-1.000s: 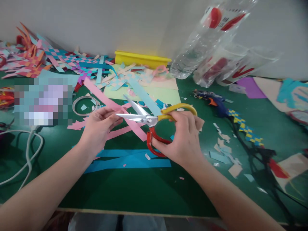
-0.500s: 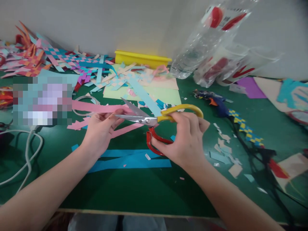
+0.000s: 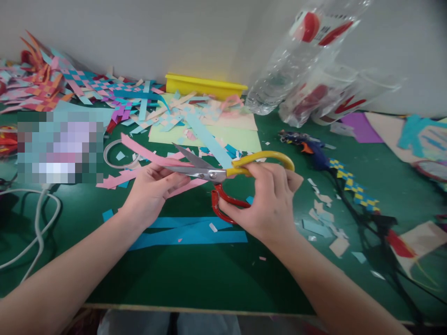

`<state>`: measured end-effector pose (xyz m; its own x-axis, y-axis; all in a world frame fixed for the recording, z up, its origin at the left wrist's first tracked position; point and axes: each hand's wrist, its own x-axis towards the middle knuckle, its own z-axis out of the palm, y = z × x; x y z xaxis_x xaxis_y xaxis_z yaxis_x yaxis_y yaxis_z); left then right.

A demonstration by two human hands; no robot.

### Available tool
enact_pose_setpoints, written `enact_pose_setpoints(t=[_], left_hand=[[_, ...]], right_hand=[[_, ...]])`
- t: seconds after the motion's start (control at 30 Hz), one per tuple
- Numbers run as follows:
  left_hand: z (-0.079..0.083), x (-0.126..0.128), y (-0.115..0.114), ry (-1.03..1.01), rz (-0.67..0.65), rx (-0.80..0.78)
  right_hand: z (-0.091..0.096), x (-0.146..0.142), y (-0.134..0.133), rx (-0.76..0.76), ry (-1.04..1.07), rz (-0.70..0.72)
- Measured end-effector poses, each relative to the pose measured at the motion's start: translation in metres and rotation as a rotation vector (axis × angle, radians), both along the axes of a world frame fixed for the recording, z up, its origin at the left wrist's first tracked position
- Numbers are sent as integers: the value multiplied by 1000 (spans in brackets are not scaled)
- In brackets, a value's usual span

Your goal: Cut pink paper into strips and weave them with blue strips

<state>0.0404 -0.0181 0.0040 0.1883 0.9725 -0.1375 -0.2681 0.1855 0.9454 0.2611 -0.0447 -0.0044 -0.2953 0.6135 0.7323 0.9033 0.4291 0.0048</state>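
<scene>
My right hand grips a pair of scissors with one yellow and one red handle; the steel blades are parted and point left. My left hand pinches pink paper strips between thumb and fingers, right at the blade tips. One pink strip rises up and to the left from my fingers, another runs under the blades toward the right. Long blue paper strips lie flat on the green table just below both hands.
Woven and cut coloured paper is heaped along the back left, with a yellow tray by the wall. Clear plastic bottles lean at the back right. A glue gun with a black cord, paper scraps, a tape ring and a white cable lie around.
The pink strip in my left hand swung from lying across the blades to pointing up and left. The scissors stayed open and shifted slightly.
</scene>
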Motion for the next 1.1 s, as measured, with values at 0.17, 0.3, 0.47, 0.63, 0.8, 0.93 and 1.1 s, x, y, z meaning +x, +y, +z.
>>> enact_pose_setpoints(t=[0.17,0.3,0.47,0.63,0.8,0.93,1.1], left_hand=[[2,1,-1,13,9,8],[2,1,-1,-75,16,-6],[2,1,-1,-123,16,-30],[2,1,-1,-156,7,-17],[-1,2,-2,-145,25,0],[-2,1,-1,-142,23,14],[-2,0,0,-156,12,3]], right_hand=[[2,0,-1,0,-4,2],[3,1,0,-7,-1,-1],[3,2,1,30,-26,-4],[4,1,1,43,-35,9],[5,3,0,25,-66,25],[4,4,-1,9,-95,4],[4,5,-1,-21,-101,-15]])
